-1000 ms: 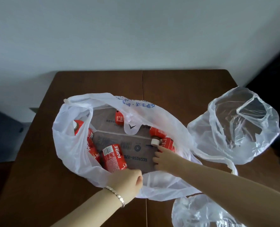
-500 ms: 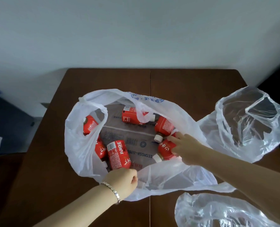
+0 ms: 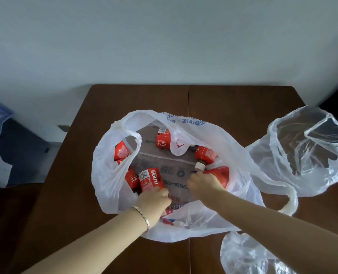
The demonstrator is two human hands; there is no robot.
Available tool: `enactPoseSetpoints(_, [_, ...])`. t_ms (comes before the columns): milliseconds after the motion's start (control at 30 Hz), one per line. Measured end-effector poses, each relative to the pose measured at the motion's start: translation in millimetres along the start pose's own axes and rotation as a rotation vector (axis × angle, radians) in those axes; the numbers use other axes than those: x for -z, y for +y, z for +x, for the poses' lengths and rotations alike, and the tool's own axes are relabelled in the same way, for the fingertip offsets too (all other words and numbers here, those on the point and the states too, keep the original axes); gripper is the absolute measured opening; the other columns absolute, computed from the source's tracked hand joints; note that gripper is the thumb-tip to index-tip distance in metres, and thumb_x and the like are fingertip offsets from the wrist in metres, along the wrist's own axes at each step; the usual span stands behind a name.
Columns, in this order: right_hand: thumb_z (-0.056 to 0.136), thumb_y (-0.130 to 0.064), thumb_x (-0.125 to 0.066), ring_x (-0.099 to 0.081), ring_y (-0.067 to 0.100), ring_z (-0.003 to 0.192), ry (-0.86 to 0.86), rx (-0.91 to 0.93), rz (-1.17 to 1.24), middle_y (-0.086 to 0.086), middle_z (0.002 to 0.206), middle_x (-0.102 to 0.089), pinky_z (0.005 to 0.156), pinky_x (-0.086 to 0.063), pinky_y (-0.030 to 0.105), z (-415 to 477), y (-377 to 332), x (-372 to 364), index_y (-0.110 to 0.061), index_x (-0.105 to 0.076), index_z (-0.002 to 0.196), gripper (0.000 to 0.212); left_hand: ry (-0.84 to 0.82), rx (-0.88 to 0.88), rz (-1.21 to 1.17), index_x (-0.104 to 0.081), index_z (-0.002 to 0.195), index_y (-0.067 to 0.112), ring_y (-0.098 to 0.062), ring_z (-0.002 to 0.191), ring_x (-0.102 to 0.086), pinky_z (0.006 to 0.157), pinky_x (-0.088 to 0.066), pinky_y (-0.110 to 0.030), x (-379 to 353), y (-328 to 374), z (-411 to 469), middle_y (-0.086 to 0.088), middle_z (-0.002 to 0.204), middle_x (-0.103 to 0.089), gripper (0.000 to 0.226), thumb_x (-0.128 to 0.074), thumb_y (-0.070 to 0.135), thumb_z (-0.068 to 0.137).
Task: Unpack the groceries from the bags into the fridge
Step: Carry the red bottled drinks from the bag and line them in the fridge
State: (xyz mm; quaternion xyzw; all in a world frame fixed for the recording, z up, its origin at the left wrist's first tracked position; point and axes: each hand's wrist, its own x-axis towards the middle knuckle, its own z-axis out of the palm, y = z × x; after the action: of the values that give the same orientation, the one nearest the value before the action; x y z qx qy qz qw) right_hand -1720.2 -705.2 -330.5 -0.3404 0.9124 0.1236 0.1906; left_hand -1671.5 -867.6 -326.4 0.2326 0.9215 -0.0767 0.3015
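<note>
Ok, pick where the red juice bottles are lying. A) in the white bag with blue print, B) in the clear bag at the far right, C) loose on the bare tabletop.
A: the red juice bottles all lie inside the white bag with blue print, with the left hand and right hand reaching into it. The clear bag beside it shows no bottles.

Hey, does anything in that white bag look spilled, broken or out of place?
No spill or damage shows. The red juice bottles lie tipped on their sides in the white bag, pointing different ways. Beside it, two clear bags lie crumpled on the table.
</note>
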Motion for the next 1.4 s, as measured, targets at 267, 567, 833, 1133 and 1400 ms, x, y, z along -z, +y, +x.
enactPoseSetpoints(267, [0.094, -0.016, -0.054, -0.043, 0.02, 0.112, 0.015, -0.143, 0.316, 0.009, 0.139, -0.033, 0.09, -0.047, 0.027, -50, -6, 1, -0.018, -0.04, 0.138, 0.047, -0.101, -0.152, 0.46, -0.039, 0.14, 0.02, -0.039, 0.142, -0.002, 0.109, 0.001, -0.064, -11, -11, 35, -0.012, 0.153, -0.021, 0.057, -0.06, 0.014, 0.087])
enactPoseSetpoints(567, [0.095, -0.015, -0.05, -0.043, 0.027, 0.117, 0.021, -0.256, 0.313, 0.011, 0.141, -0.031, 0.091, -0.049, 0.035, -47, -10, 5, -0.009, -0.038, 0.136, 0.043, 0.368, 0.126, -0.768, -0.055, 0.123, 0.019, -0.014, 0.117, -0.052, 0.097, -0.037, -0.02, 9, -14, 24, 0.002, 0.125, -0.057, 0.063, -0.082, 0.027, 0.066])
enactPoseSetpoints(833, [0.085, -0.063, -0.04, -0.038, 0.029, 0.124, 0.223, -0.209, 0.378, 0.004, 0.136, -0.042, 0.09, -0.046, 0.038, -34, -28, 2, -0.032, -0.024, 0.139, 0.064, 0.254, 0.209, -0.984, -0.026, 0.141, 0.026, -0.016, 0.119, -0.054, 0.102, -0.041, -0.029, 2, 14, 19, 0.001, 0.129, -0.056, 0.083, -0.075, 0.029, 0.075])
enactPoseSetpoints(1133, [0.078, -0.076, -0.042, -0.048, 0.026, 0.112, 0.119, -0.166, 0.246, 0.007, 0.122, -0.054, 0.079, -0.047, 0.034, -8, -23, 4, -0.017, -0.043, 0.127, 0.077, 0.005, 0.239, -0.957, -0.001, 0.15, 0.023, -0.017, 0.136, -0.034, 0.112, -0.028, -0.028, -8, -3, 17, -0.005, 0.15, -0.03, 0.085, -0.057, 0.006, 0.088])
enactPoseSetpoints(1400, [0.067, -0.067, -0.065, -0.06, 0.02, 0.064, 0.356, -0.105, 0.236, -0.002, 0.072, -0.066, 0.044, -0.046, 0.025, -10, -19, -3, -0.021, -0.065, 0.091, 0.052, -0.011, 0.259, -0.937, -0.046, 0.133, 0.017, -0.017, 0.121, -0.052, 0.105, -0.041, -0.031, 14, -27, 39, -0.003, 0.133, -0.055, 0.057, -0.039, -0.012, 0.085])
